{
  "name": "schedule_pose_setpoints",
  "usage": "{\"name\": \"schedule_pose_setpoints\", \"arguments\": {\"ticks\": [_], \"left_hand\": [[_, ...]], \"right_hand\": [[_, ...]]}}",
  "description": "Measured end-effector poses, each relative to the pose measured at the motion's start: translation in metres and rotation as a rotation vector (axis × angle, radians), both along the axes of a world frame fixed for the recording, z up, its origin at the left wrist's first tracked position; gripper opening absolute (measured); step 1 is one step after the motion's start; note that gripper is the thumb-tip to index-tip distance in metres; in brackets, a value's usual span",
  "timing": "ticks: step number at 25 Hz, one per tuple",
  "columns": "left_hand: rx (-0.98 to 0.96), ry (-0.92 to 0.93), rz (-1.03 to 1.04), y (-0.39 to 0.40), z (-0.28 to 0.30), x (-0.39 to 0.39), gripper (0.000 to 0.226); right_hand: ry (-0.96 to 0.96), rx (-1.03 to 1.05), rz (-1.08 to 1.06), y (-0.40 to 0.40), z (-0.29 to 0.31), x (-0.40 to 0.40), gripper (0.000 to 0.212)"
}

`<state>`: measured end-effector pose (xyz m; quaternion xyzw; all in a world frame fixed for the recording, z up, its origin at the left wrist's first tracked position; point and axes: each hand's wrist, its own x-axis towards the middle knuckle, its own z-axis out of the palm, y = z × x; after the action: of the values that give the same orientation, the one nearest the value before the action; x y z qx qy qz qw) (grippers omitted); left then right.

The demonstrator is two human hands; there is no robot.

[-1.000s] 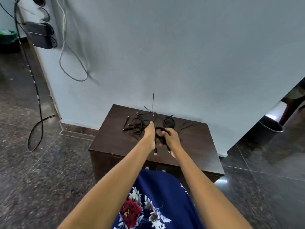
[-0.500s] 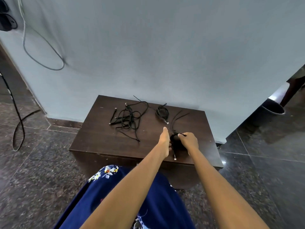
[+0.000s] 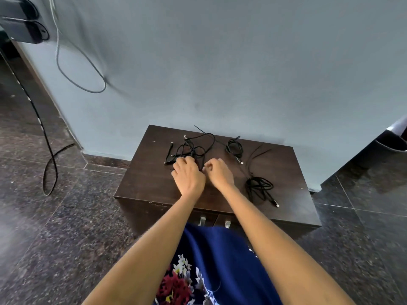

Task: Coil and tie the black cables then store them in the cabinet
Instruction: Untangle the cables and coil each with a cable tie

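Both forearms were bare from the bottom edge of the frame up to the wrists, with no sleeve, watch or bracelet showing. The left hand (image 3: 189,175) and the right hand (image 3: 220,173) wore no rings or gloves that could be made out. At the bottom centre of the frame the person wore a dark navy garment (image 3: 222,249) printed with white flowers and a deep red bloom.

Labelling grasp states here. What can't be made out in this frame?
- Head view: left hand covers the tangled cables; any grip is hidden.
- Right hand: curled fingertips blurred, contents unclear.
- Cabinet front: arms and dress hide most of the doors.
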<state>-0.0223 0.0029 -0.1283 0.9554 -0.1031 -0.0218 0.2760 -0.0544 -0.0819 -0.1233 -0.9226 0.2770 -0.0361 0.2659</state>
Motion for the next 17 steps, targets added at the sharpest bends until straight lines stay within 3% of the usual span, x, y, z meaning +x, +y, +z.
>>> {"name": "schedule_pose_setpoints", "arguments": {"ticks": [2,4,7,10,14,17], "left_hand": [[-0.058,0.125,0.228,0.015,-0.008,0.012,0.056],[-0.278,0.415,0.402,0.024,-0.012,0.025,0.052],[-0.668,0.661,0.338,0.029,-0.004,0.041,0.029],[-0.663,0.561,0.113,0.037,0.031,0.055,0.028],[-0.552,0.355,-0.178,0.059,0.090,0.077,0.044],[-0.760,0.183,-0.091,0.081,0.120,0.086,0.049]], "right_hand": [[0.091,0.088,0.062,0.016,-0.008,0.014,0.037],[0.115,0.007,0.206,0.025,-0.013,0.021,0.044],[0.112,-0.130,0.345,0.028,-0.017,0.026,0.043],[0.148,-0.169,0.225,0.024,-0.018,0.028,0.039],[0.181,-0.143,0.181,0.018,-0.013,0.022,0.039],[0.069,0.006,0.077,0.019,-0.005,0.017,0.035]]}}
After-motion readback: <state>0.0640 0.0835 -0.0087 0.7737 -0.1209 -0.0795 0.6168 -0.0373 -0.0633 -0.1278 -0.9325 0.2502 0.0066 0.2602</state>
